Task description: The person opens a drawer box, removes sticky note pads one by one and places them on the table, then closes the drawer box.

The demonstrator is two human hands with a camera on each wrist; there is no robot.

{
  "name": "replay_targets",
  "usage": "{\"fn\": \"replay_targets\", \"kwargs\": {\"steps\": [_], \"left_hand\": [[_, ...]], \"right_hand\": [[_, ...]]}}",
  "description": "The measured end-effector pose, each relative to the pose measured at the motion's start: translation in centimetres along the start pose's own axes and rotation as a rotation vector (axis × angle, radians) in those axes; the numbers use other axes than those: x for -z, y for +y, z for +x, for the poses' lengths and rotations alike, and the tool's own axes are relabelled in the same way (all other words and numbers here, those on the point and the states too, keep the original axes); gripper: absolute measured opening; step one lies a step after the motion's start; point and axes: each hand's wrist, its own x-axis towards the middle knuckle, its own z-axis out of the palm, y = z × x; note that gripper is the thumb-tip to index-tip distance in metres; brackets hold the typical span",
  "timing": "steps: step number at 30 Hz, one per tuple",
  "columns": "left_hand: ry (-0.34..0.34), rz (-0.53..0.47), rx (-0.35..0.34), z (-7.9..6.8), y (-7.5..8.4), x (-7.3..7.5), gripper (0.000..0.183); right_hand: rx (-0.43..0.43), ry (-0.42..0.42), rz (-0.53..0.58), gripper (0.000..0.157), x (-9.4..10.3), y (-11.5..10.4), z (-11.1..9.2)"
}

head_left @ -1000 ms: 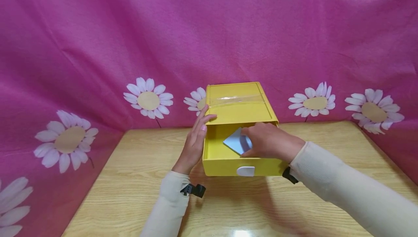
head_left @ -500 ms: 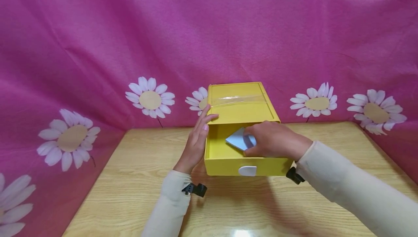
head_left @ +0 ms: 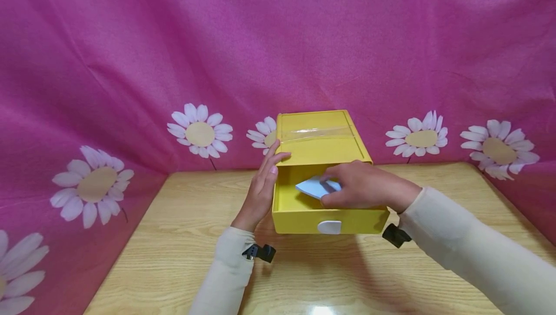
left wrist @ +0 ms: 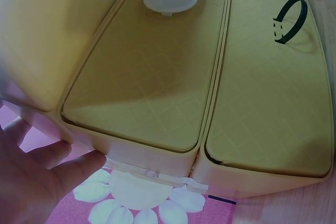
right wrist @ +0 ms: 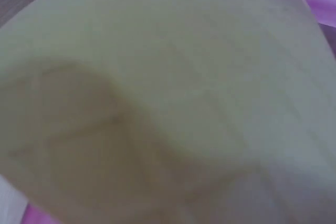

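Note:
A yellow drawer box [head_left: 319, 152] stands on the table, its top drawer [head_left: 295, 222] pulled out toward me. Inside that drawer is a light blue flat piece, like folded paper or a small pad [head_left: 309, 187]. My right hand [head_left: 369, 184] reaches in from the right and pinches its near end between thumb and fingers; the piece is tilted. My left hand [head_left: 257, 192] rests against the box's left side, fingers extended, one fingertip over the top edge. The left wrist view shows its fingers [left wrist: 79, 171] along the box's side. The right wrist view is blurred yellow surface, without the hand.
A white tab [head_left: 329, 227] sits on the drawer's front. Clear tape [head_left: 314, 132] crosses the box top. In the left wrist view, a lower front carries a black loop handle [left wrist: 294, 19]. Behind the wooden table [head_left: 195, 209] hangs a pink flowered cloth [head_left: 278, 40].
The light blue piece has tilted in my right hand, showing a narrower face now. My right wrist has shifted slightly right. My left hand has stayed on the box's side.

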Motion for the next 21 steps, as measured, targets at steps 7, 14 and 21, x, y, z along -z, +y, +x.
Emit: {"fn": "replay_targets", "kwargs": {"steps": [7, 14, 21], "left_hand": [[0.002, 0.014, 0.008, -0.1, 0.2, -0.1, 0.040], [0.000, 0.008, 0.005, -0.1, 0.1, -0.1, 0.041], [-0.003, -0.001, -0.002, -0.1, 0.0, -0.1, 0.041]], "right_hand": [[0.003, 0.012, 0.042, 0.045, 0.5, -0.2, -0.7], [-0.007, 0.046, 0.079, 0.044, 0.9, -0.4, -1.6], [-0.007, 0.115, 0.100, 0.042, 1.3, -0.7, -2.7]]}}
